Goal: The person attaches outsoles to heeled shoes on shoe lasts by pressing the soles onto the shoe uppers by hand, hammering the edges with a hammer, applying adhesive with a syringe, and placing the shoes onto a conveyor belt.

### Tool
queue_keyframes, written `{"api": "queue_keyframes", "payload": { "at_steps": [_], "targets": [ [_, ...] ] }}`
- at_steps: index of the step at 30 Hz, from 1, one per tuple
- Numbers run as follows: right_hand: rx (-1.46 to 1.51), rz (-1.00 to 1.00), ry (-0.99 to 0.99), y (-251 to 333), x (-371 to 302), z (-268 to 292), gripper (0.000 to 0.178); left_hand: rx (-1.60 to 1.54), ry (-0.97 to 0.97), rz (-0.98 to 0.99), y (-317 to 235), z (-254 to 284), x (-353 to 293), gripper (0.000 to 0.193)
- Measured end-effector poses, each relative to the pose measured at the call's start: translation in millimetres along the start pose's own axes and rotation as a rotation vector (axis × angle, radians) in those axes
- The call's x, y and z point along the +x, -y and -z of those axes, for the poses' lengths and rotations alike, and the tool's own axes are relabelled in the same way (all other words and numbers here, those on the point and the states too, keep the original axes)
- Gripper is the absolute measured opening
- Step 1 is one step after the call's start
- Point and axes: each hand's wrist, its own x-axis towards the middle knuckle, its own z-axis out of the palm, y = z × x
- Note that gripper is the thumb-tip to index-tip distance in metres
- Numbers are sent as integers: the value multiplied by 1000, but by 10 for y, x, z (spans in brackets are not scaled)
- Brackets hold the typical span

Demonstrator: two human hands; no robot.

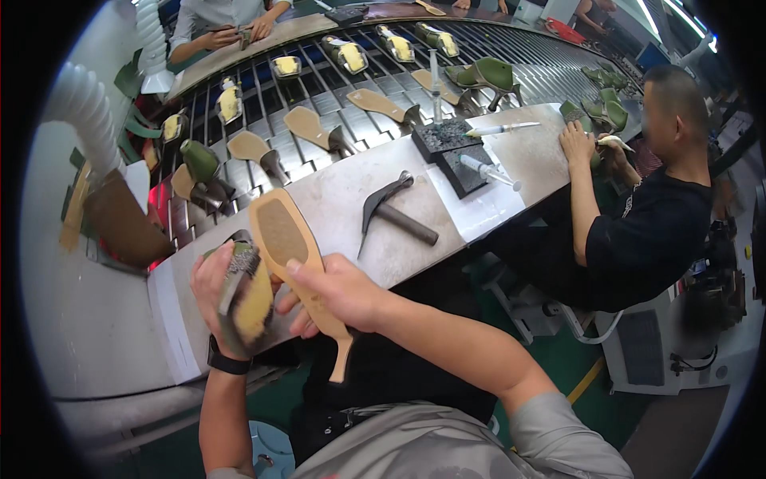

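My left hand (206, 289) is wrapped round a green shoe upper (254, 307), its yellow-coated underside turned toward my right hand. A dark band circles the left wrist. Between the thumb and fingers of my right hand (351, 295) is a tan shoe sole (306, 247), held upright with its broad, brown-patched end up and its narrow heel end down. The sole stands close beside the upper; whether they touch I cannot tell. On the bench (335, 191) beyond my right hand lies a hammer-like tool (405, 222) with a curved dark head.
Behind the bench runs a slatted metal conveyor (319, 100) carrying tan soles (307, 128) and yellow-bottomed uppers (349, 56). Syringes (488, 171) rest around a dark block (448, 144). A co-worker (646, 207) handles a green shoe at right; another person works across the conveyor.
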Motion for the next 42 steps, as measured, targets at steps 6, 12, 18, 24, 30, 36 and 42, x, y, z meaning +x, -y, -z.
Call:
{"api": "queue_keyframes", "payload": {
  "at_steps": [6,12,18,24,30,36,42],
  "targets": [
    [149,175,-333,-190,817,297,40,-605,-197,610,241,384,-227,50],
    [-237,351,-617,27,533,813,35,-1282,-276,728,650,47,69,69],
    [-1108,230,-611,371,734,696,33,-1574,-108,883,959,-641,299,69],
    [-115,532,-327,345,500,525,45,-1635,-230,1101,839,-607,405,67],
    [-287,498,-353,-175,464,495,40,-1682,-191,1152,833,-650,407,63],
    [-530,274,-367,175,536,335,38,-1622,-211,1119,849,-668,369,65],
    [-376,346,-425,-124,432,429,24,-1577,-140,1093,753,-682,459,68]
  ]
}}
